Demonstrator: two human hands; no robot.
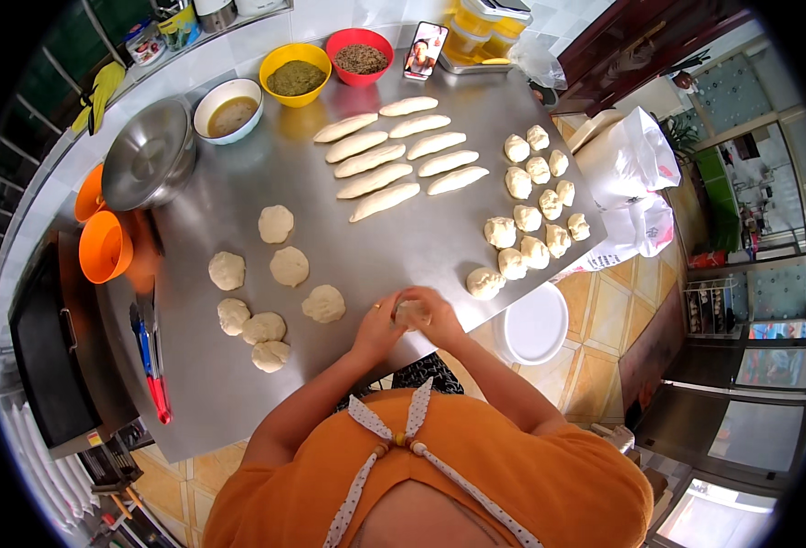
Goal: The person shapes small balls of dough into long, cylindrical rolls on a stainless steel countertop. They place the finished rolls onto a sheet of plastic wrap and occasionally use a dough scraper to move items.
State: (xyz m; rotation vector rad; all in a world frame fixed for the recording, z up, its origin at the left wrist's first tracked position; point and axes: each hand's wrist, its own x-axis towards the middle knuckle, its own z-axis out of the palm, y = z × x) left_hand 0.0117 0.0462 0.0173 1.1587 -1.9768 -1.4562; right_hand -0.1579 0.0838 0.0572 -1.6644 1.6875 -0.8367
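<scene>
At the front edge of the steel table (394, 256), my left hand (380, 324) and my right hand (432, 315) meet with curled fingers around a small pale thing (412, 312), too blurred to name. To their left lie several flattened dough rounds (323, 302), some touching one another. Several rounded dough lumps (485, 283) sit to their right along the table's side. Farther back, long tapered dough pieces (384, 201) lie in two slanting columns.
Bowls (295, 78), a steel basin (147, 151), a phone (426, 50) and yellow containers (485, 27) line the back. Orange bowls (106, 247), tongs (152, 365) and a black appliance (42, 338) are at left. Right: white sacks (626, 164) and a round white tub (531, 324).
</scene>
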